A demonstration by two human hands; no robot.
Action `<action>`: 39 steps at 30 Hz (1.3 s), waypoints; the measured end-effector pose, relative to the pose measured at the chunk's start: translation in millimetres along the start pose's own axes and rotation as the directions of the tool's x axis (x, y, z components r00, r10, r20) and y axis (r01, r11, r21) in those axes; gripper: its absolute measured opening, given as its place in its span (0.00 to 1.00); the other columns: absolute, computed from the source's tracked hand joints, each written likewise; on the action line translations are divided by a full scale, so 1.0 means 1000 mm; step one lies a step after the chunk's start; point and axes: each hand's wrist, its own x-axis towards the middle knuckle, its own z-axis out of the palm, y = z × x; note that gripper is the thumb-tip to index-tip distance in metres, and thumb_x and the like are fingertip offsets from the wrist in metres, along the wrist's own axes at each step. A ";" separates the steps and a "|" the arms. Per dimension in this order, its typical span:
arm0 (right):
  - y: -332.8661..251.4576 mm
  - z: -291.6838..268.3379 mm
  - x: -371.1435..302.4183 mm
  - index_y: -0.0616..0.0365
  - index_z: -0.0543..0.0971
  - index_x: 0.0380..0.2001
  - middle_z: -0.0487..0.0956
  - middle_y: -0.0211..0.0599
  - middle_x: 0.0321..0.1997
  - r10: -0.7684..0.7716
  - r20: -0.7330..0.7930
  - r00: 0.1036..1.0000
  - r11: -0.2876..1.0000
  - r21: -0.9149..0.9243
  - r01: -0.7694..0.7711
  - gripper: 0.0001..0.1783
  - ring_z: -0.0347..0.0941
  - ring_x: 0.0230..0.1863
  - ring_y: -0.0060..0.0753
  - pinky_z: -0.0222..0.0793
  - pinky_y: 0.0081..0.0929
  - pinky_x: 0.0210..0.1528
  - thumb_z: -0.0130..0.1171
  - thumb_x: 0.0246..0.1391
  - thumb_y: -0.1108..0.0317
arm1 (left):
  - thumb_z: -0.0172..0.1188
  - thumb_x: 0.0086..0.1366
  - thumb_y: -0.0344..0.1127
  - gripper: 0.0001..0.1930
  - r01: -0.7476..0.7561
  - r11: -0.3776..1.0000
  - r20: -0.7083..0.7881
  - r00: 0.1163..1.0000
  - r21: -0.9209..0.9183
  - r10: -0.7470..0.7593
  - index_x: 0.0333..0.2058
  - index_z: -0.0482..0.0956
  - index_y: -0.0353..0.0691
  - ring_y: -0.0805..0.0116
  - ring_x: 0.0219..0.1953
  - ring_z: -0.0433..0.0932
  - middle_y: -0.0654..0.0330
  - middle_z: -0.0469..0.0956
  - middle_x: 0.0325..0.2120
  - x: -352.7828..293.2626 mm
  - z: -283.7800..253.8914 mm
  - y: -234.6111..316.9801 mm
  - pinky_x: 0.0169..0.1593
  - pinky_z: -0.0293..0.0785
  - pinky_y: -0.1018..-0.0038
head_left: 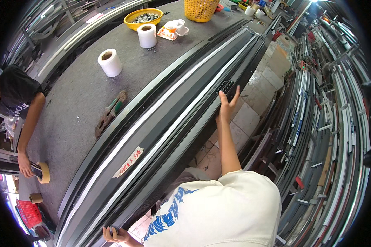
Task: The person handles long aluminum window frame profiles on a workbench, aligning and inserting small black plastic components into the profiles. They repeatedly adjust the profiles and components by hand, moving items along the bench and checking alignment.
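Observation:
Long grey and black metal profiles point(169, 103) lie side by side along the table edge, with white strips running down them. My left hand point(116, 234) curls its fingers over the outer profile at its near end. Farther along the same edge is my right hand point(227, 108), thumb and forefinger spread apart; its other fingers are partly hidden. Just beyond its thumb sit small black slotted pieces point(225, 87) on the profile. A paper label point(128, 162) with red handwriting is stuck on the near part of the bundle.
A co-worker's hand point(25, 165) is at a tape roll point(44, 173) on the left. Green-handled cutters point(111, 113), white film rolls point(110, 63) and a yellow bowl of small parts point(143, 18) stand on the table point(76, 96). Stacked profiles point(317, 136) fill the right side.

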 end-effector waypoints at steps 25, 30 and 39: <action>0.025 -0.019 0.067 0.81 0.75 0.46 0.79 0.54 0.48 0.457 0.022 0.889 0.889 0.007 -0.457 0.31 0.79 0.45 0.43 0.77 0.38 0.46 0.73 0.50 0.62 | 0.61 0.67 0.36 0.11 0.646 0.759 0.625 0.628 -0.087 -0.463 0.46 0.79 0.42 0.55 0.60 0.70 0.54 0.68 0.60 0.091 -0.029 0.033 0.61 0.66 0.54; 0.042 -0.024 0.060 0.81 0.73 0.49 0.77 0.56 0.52 0.411 -0.037 0.911 0.910 0.073 -0.407 0.33 0.79 0.46 0.46 0.76 0.36 0.51 0.72 0.51 0.62 | 0.62 0.66 0.35 0.09 0.367 0.930 0.652 0.711 -0.023 -0.264 0.43 0.80 0.42 0.61 0.49 0.75 0.58 0.78 0.47 0.106 -0.012 0.008 0.57 0.65 0.61; 0.036 -0.033 0.055 0.79 0.76 0.42 0.78 0.57 0.49 0.408 -0.065 0.911 0.911 0.088 -0.402 0.32 0.78 0.46 0.45 0.76 0.40 0.50 0.78 0.46 0.59 | 0.72 0.46 0.28 0.17 0.287 0.929 0.591 0.800 -0.233 -0.099 0.38 0.83 0.39 0.56 0.42 0.79 0.59 0.81 0.38 0.112 0.012 -0.011 0.46 0.74 0.62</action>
